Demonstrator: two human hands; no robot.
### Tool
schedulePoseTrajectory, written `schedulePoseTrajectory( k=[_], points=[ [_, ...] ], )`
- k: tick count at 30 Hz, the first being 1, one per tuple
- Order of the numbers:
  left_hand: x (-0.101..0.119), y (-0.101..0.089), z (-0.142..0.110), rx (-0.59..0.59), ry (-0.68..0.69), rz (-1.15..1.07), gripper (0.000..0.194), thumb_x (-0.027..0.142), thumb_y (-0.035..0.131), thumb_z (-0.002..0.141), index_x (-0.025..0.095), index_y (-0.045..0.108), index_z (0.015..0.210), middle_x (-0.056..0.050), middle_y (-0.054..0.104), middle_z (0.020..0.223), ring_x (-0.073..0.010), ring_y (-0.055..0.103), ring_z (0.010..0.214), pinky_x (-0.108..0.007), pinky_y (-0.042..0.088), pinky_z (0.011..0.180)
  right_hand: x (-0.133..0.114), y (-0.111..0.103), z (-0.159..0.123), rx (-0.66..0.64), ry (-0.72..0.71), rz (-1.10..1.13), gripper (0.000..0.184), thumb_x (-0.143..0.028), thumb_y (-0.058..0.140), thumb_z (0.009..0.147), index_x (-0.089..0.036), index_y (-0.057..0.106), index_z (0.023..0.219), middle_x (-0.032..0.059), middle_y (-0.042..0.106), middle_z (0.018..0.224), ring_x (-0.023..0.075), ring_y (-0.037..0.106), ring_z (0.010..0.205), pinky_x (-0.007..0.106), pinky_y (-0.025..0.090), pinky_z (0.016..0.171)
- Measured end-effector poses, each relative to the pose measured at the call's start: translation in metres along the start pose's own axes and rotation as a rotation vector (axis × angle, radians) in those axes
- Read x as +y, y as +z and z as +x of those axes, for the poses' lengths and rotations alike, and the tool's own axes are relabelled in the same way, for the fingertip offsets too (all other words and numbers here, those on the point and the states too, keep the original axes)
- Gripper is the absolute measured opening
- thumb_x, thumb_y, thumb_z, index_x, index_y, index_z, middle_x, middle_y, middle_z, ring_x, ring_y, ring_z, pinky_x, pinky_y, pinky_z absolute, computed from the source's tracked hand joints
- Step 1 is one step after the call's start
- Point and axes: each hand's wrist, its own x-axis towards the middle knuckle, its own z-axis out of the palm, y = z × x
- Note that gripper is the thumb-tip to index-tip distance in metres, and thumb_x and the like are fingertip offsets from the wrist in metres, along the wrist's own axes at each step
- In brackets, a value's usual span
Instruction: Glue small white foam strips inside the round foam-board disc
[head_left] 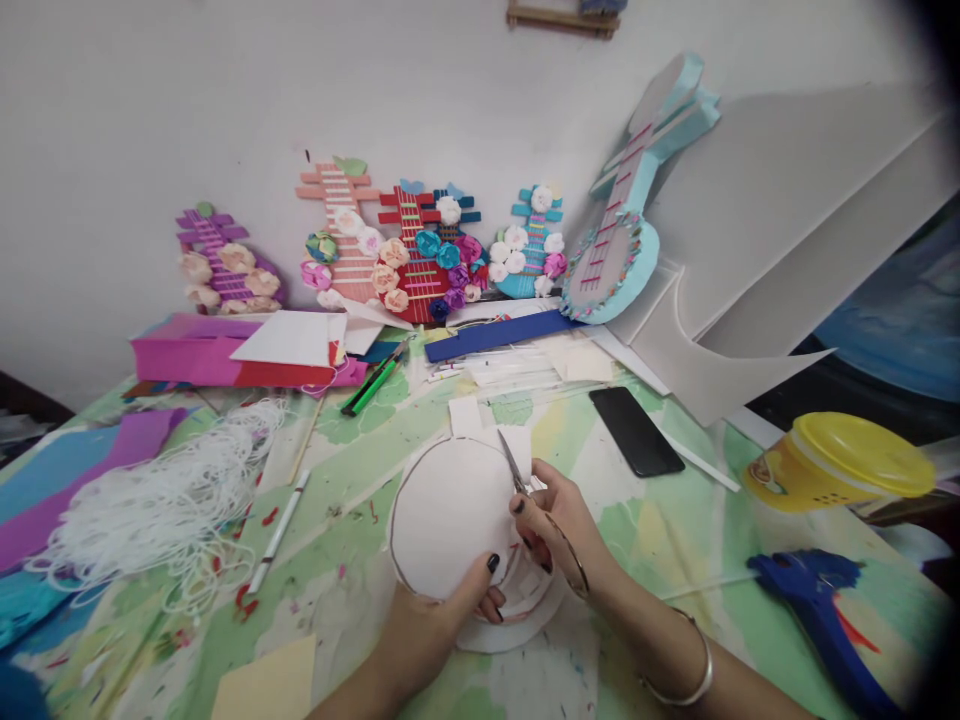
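My left hand (442, 620) grips the lower edge of a round white card piece (450, 520), thumb on top and fingers underneath. A dark outline runs around the card's rim, and a tab sticks up at its top. Closed around a pair of scissors (512, 462), my right hand (551, 520) sits at the card's right side. The scissor blades point up and left, by the card's upper right edge; their handles are mostly hidden by my fingers. Beneath the card, on the right, lies another rounded white piece (517, 635) with a reddish line.
Decorated paper guitars (420, 260) lean on the wall. White cord (165, 500) and a marker (279, 530) lie left, a green cutter (373, 385) behind. On the right are a phone (636, 432), a yellow tub (832, 465) and a blue glue gun (817, 610).
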Motion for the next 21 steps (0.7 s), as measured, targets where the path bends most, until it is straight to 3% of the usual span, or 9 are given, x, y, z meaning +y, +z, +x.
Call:
schedulePoseTrajectory(
  k=[4, 7, 10, 16, 21],
  points=[
    [-0.002, -0.005, 0.005, -0.086, -0.011, -0.161, 0.031, 0.039, 0.067, 0.068, 0.015, 0.067, 0.049, -0.006, 0.064, 0.047, -0.0168, 0.058, 0.048, -0.028, 0.05, 0.06, -0.001, -0.001, -0.003, -0.116, -0.066, 0.13, 0.035, -0.047, 0.063, 0.073, -0.018, 0.046, 0.084, -0.0113, 0.041, 0.038, 0.0035, 0.028, 0.025, 0.015, 0.026, 0.025],
    [-0.007, -0.01, 0.012, -0.243, -0.051, -0.36, 0.031, 0.042, 0.072, 0.062, 0.011, 0.07, 0.061, -0.004, 0.059, 0.042, -0.0119, 0.05, 0.037, -0.022, 0.042, 0.039, -0.002, -0.001, -0.006, -0.192, -0.099, 0.251, 0.037, -0.049, 0.061, 0.076, -0.016, 0.049, 0.087, -0.0105, 0.042, 0.037, 0.0034, 0.027, 0.024, 0.015, 0.026, 0.024],
    [-0.013, -0.013, 0.019, -0.354, -0.095, -0.517, 0.031, 0.039, 0.076, 0.057, 0.009, 0.07, 0.062, -0.006, 0.06, 0.045, -0.009, 0.049, 0.036, -0.016, 0.035, 0.033, -0.004, 0.0, -0.007, -0.279, -0.084, 0.377, 0.039, -0.052, 0.059, 0.076, -0.016, 0.05, 0.086, -0.0111, 0.04, 0.036, 0.0024, 0.023, 0.023, 0.014, 0.026, 0.024],
    [-0.025, -0.018, 0.025, -0.417, -0.199, -0.671, 0.031, 0.035, 0.078, 0.054, 0.007, 0.069, 0.065, -0.009, 0.065, 0.052, -0.0063, 0.048, 0.03, -0.011, 0.031, 0.027, -0.002, -0.005, -0.005, -0.427, -0.019, 0.533, 0.044, -0.06, 0.055, 0.076, -0.017, 0.051, 0.083, -0.011, 0.04, 0.038, 0.0006, 0.02, 0.024, 0.012, 0.025, 0.024],
    [-0.024, -0.033, 0.03, -0.361, -0.278, -0.763, 0.026, 0.029, 0.075, 0.051, 0.008, 0.061, 0.054, -0.006, 0.061, 0.045, -0.0103, 0.053, 0.032, -0.011, 0.031, 0.024, 0.008, -0.012, 0.0, -0.526, 0.124, 0.616, 0.052, -0.07, 0.047, 0.073, -0.019, 0.049, 0.086, -0.0119, 0.039, 0.038, 0.0011, 0.017, 0.023, 0.012, 0.023, 0.022]
  ],
)
